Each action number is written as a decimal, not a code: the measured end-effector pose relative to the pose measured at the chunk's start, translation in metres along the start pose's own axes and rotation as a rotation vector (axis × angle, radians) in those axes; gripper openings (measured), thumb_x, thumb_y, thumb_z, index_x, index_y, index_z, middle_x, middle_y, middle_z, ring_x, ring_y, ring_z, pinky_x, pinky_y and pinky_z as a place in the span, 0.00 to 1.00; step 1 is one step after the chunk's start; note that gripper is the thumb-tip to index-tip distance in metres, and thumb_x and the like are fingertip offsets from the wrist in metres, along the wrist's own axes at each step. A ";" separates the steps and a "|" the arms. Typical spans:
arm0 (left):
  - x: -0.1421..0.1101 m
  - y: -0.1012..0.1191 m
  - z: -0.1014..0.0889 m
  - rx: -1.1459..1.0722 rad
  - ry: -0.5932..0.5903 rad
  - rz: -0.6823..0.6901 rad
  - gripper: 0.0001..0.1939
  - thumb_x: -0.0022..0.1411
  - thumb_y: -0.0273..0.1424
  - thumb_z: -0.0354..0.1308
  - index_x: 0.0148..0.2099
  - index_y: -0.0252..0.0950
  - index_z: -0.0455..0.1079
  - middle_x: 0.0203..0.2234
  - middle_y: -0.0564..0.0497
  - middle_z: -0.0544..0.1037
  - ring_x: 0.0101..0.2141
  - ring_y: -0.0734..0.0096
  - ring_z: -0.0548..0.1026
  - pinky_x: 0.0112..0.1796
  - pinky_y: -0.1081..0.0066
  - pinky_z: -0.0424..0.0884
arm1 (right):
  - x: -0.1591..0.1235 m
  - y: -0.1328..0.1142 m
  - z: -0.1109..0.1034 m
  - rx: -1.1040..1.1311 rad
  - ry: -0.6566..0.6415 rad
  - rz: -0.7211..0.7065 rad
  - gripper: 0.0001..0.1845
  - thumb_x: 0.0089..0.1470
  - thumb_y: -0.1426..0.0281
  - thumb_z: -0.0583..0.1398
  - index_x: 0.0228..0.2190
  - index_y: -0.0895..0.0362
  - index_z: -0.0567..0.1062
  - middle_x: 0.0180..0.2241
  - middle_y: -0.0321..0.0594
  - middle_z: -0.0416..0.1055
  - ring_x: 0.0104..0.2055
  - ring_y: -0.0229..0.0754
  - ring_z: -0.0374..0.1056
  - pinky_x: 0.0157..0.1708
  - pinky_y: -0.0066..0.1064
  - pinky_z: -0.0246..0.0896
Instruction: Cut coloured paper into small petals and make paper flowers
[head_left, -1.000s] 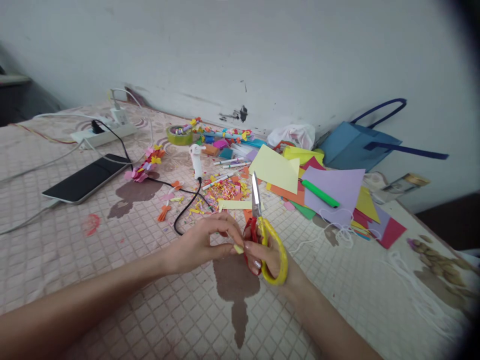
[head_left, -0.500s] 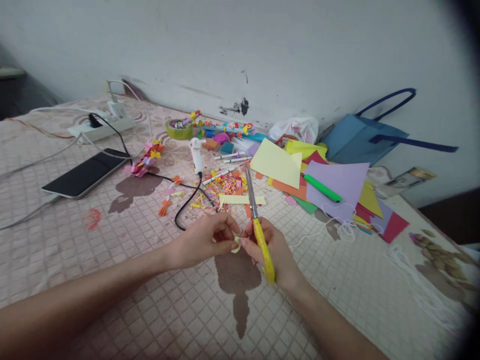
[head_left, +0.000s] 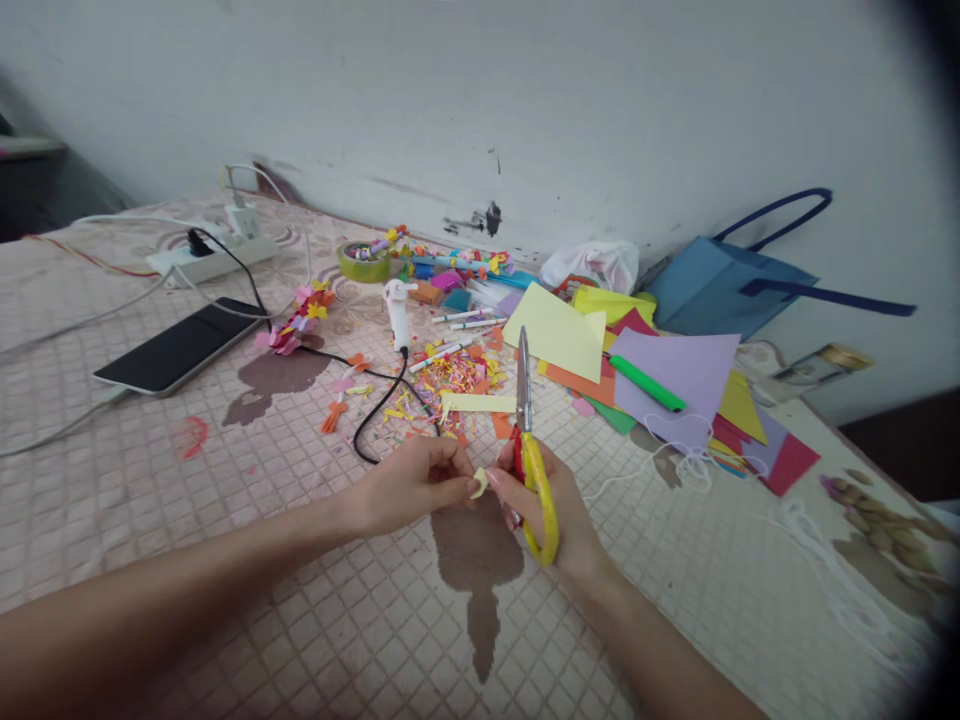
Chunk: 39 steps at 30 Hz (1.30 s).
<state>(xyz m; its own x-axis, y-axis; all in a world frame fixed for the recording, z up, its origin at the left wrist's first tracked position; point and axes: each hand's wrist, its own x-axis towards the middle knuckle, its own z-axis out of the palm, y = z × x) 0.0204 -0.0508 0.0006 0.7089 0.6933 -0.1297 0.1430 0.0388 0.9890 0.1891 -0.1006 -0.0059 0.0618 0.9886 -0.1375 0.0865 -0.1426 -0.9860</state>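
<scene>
My left hand [head_left: 414, 484] pinches a small pale yellow paper piece [head_left: 481, 483] between thumb and fingers. Close beside it, my right hand [head_left: 546, 497] has the scissors [head_left: 537, 478] hooked on its fingers, their yellow and red handles against the palm and the closed blades pointing away from me. The right thumb and a fingertip touch the edge of the same paper piece. Beyond the hands lies a pale yellow paper strip [head_left: 480, 403], next to a heap of coloured paper scraps [head_left: 457, 375].
Coloured paper sheets [head_left: 559, 335], a green pen [head_left: 646, 383] and white string [head_left: 694, 465] lie to the right, before a blue bag [head_left: 731, 280]. A white glue gun [head_left: 398, 315] trails a black cable. At left are a phone [head_left: 180, 345] and a power strip [head_left: 214, 260].
The scissors have swung more upright in my right hand, showing more of their handles. The yellow paper piece is turned and shows more between my fingertips. The view has shifted slightly.
</scene>
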 end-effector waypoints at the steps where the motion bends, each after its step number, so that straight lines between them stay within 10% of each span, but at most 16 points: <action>1: 0.000 -0.001 0.000 -0.005 0.010 -0.003 0.10 0.57 0.35 0.57 0.30 0.33 0.67 0.23 0.53 0.71 0.25 0.76 0.67 0.27 0.76 0.63 | 0.000 0.001 0.000 -0.002 0.003 0.001 0.15 0.45 0.63 0.64 0.29 0.56 0.63 0.20 0.26 0.62 0.14 0.28 0.55 0.12 0.21 0.54; 11: 0.004 0.013 -0.015 -0.244 0.226 -0.005 0.10 0.55 0.35 0.60 0.30 0.33 0.66 0.25 0.53 0.74 0.27 0.77 0.71 0.30 0.75 0.67 | -0.004 0.002 -0.004 0.001 -0.114 -0.069 0.18 0.52 0.54 0.58 0.28 0.55 0.62 0.18 0.27 0.57 0.14 0.29 0.49 0.13 0.22 0.49; 22: 0.002 0.021 -0.024 -0.416 0.478 0.150 0.10 0.57 0.35 0.61 0.32 0.32 0.67 0.30 0.50 0.77 0.31 0.74 0.74 0.37 0.72 0.70 | -0.009 -0.003 0.002 -0.360 -0.174 -0.094 0.11 0.51 0.65 0.56 0.24 0.54 0.58 0.19 0.27 0.52 0.18 0.31 0.49 0.16 0.23 0.47; 39: 0.002 0.020 -0.024 -0.394 0.510 0.184 0.10 0.58 0.36 0.60 0.33 0.33 0.68 0.29 0.50 0.76 0.32 0.74 0.73 0.37 0.72 0.69 | -0.011 -0.002 0.006 -0.420 -0.139 -0.128 0.14 0.49 0.58 0.57 0.24 0.54 0.60 0.20 0.30 0.57 0.21 0.33 0.52 0.19 0.24 0.50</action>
<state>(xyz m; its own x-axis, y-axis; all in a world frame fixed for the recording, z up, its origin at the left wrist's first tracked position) 0.0081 -0.0316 0.0220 0.2681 0.9634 -0.0021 -0.2806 0.0802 0.9565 0.1823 -0.1105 -0.0028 -0.1072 0.9926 -0.0572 0.4824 0.0016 -0.8760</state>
